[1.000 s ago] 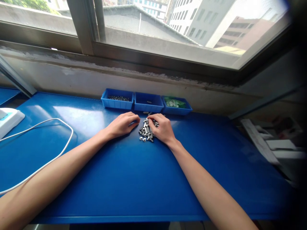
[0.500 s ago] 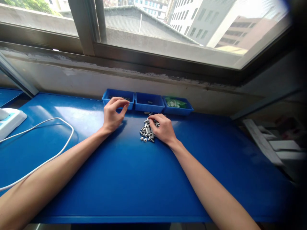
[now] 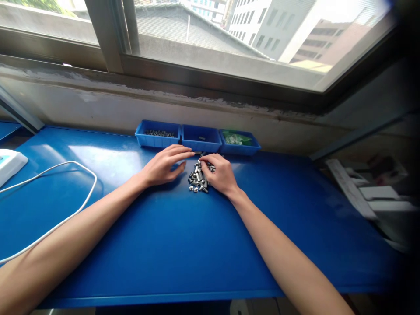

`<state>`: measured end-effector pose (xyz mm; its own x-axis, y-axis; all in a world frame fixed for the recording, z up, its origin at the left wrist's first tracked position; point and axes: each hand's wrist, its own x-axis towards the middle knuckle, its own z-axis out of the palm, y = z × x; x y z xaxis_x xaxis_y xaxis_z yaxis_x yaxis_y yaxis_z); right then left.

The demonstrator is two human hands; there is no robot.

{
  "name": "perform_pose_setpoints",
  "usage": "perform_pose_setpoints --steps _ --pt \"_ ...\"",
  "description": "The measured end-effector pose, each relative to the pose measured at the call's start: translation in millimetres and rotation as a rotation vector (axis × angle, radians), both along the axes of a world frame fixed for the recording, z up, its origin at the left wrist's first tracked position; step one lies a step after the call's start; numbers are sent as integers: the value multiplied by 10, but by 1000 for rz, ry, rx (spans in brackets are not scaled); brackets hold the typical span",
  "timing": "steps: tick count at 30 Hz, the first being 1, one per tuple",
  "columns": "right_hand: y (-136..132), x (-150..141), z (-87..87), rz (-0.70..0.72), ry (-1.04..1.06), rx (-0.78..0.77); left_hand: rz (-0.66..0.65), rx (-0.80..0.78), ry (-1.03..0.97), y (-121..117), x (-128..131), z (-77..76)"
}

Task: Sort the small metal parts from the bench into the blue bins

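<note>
A pile of small shiny metal fasteners (image 3: 198, 176) lies on the blue table (image 3: 164, 245). My right hand (image 3: 220, 173) rests over the pile's right side, thumb and fingertips pinched together; whatever sits between them is too small to make out. Just left of the pile, my left hand (image 3: 168, 165) is held with its fingers stretched out and the thumb apart, nothing visible in it. Behind the hands stand a left blue bin (image 3: 154, 141) of small dark metal parts, a middle blue bin (image 3: 200, 146) with a single piece showing, and a right blue bin (image 3: 243, 150) holding a green plastic bag (image 3: 235, 138).
A white cable (image 3: 85, 203) loops over the table at left and crosses my left forearm. At the left edge sits a white power strip (image 3: 11, 166). A window frame (image 3: 203, 74) and wall rise behind the bins. Blurred white items (image 3: 377, 192) stand beyond the right edge.
My left hand has moved from in front of the left bin down and right toward the pile, its pinched fingers now spread. My right hand stays pinched at the pile.
</note>
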<state>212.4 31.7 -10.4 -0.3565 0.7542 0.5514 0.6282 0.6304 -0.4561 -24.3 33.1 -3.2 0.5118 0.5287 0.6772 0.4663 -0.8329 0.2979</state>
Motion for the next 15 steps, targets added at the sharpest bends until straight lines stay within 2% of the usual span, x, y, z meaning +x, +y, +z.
perform_pose_setpoints --steps 2,4,15 --pt "3 2 -3 0 -6 3 -120 -29 153 -10 13 -10" --pt "1 8 -3 -2 -11 0 -171 -66 219 -15 24 -13" --pt "-4 -1 5 -1 -2 -13 -156 -164 220 -38 20 31"
